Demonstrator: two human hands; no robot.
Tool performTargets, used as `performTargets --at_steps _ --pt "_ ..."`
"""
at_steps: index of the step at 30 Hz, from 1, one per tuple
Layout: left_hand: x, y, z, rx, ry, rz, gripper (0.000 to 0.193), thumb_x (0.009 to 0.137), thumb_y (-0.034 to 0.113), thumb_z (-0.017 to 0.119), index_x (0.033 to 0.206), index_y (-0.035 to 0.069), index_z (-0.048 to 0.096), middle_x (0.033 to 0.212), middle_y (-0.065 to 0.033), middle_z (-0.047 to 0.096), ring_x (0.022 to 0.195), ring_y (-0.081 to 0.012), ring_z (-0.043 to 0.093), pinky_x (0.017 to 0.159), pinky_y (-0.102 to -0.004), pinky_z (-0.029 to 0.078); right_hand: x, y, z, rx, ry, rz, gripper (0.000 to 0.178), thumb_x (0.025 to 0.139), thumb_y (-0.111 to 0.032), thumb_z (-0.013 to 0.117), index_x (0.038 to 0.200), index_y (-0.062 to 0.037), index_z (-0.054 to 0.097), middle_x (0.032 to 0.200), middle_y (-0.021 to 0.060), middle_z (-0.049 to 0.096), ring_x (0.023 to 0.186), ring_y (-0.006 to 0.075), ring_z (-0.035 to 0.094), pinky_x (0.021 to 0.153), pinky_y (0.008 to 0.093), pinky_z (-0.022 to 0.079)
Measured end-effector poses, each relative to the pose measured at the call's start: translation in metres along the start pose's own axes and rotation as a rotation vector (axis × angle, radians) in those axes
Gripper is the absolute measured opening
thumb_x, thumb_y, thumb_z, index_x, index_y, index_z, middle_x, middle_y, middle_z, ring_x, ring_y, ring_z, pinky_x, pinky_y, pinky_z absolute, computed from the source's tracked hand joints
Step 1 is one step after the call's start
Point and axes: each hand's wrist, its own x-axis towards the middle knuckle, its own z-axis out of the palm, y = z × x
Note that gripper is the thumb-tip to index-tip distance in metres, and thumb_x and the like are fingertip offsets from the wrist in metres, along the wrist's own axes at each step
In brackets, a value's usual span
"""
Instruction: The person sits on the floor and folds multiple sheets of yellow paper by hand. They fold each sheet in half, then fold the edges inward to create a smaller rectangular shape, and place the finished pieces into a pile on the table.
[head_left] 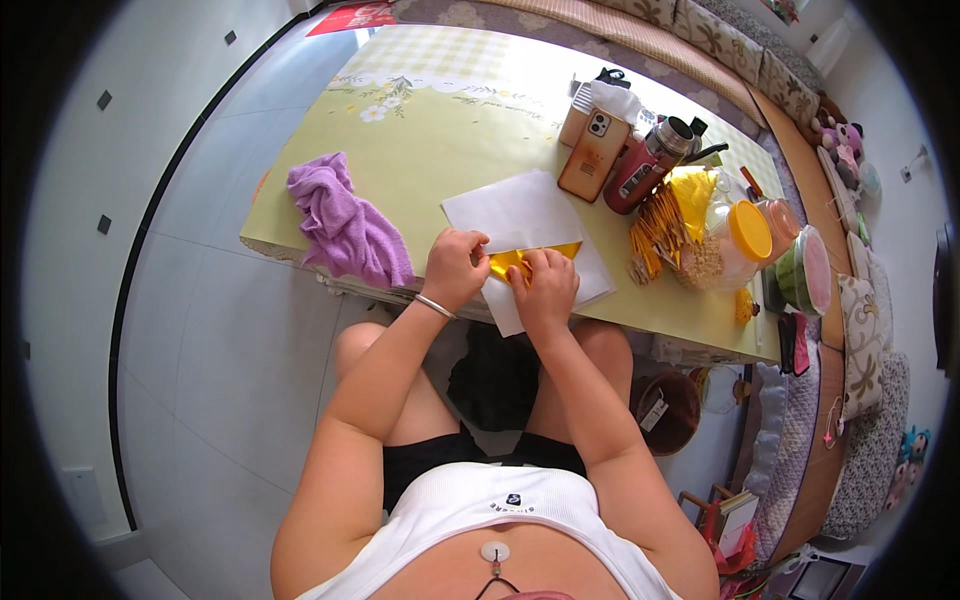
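Note:
On white paper sheets at the table's near edge lies a piece of shiny gold foil paper. My left hand is closed at the foil's left end, thumb and fingertips pinched together; the foil's end seems to run into the pinch. With bent fingers, my right hand presses on the foil's lower edge from the right. Its fingertips rest on the gold surface, and the foil looks partly folded there.
A crumpled purple towel lies left of my hands. To the right stand a phone, a dark red thermos, a bundle of folded gold pieces, a yellow-lidded jar and a green container. A bin sits below.

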Motion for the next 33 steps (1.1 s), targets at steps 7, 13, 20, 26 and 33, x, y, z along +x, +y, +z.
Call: performTargets --at_steps 7,13,20,26,33 --pt "-0.003 0.010 0.001 0.161 0.043 0.061 0.018 0.072 0.003 0.067 0.089 0.003 0.068 0.079 -0.0084 0.066 0.082 -0.0317 0.060 0.078 -0.0443 0.050 -0.005 0.011 0.004 0.008 0.013 -0.137 0.032 0.080 -0.019 0.076 0.112 -0.0233 0.076 0.105 0.0036 0.061 0.103 0.0258 0.057 0.090 0.0441 0.045" --pt "-0.024 0.027 0.002 0.314 -0.128 0.368 0.019 0.076 0.002 0.064 0.093 0.004 0.069 0.097 -0.0090 0.069 0.091 -0.0275 0.065 0.081 -0.0405 0.052 -0.005 0.011 -0.001 -0.025 -0.011 -0.175 0.028 0.082 -0.021 0.073 0.111 -0.0215 0.076 0.107 0.0042 0.062 0.104 0.0265 0.057 0.089 0.0437 0.046" --pt "-0.021 0.029 0.005 0.316 -0.111 0.217 0.009 0.080 0.014 0.070 0.084 0.007 0.067 0.089 -0.0084 0.064 0.091 -0.0291 0.062 0.080 -0.0427 0.049 0.001 0.026 -0.019 0.152 -0.153 -0.162 0.038 0.086 -0.006 0.064 0.123 -0.0109 0.060 0.117 0.0124 0.060 0.107 0.0346 0.059 0.087 0.0463 0.050" --pt "0.006 0.039 0.013 0.453 -0.169 0.099 0.032 0.072 0.022 0.082 0.097 0.009 0.065 0.096 -0.0065 0.063 0.103 -0.0284 0.057 0.090 -0.0436 0.042 0.045 0.064 -0.024 -0.062 -0.312 -0.069 0.054 0.082 -0.005 0.070 0.133 -0.0085 0.052 0.126 0.0140 0.056 0.113 0.0359 0.059 0.093 0.0446 0.050" --pt "0.049 0.038 0.008 0.592 -0.520 -0.139 0.060 0.062 0.029 0.090 0.111 0.009 0.062 0.113 -0.0093 0.062 0.116 -0.0317 0.052 0.100 -0.0460 0.038 0.091 0.082 -0.019 -0.084 -0.542 -0.425 0.075 0.073 -0.005 0.069 0.145 -0.0127 0.049 0.120 0.0104 0.062 0.120 0.0306 0.054 0.107 0.0487 0.040"
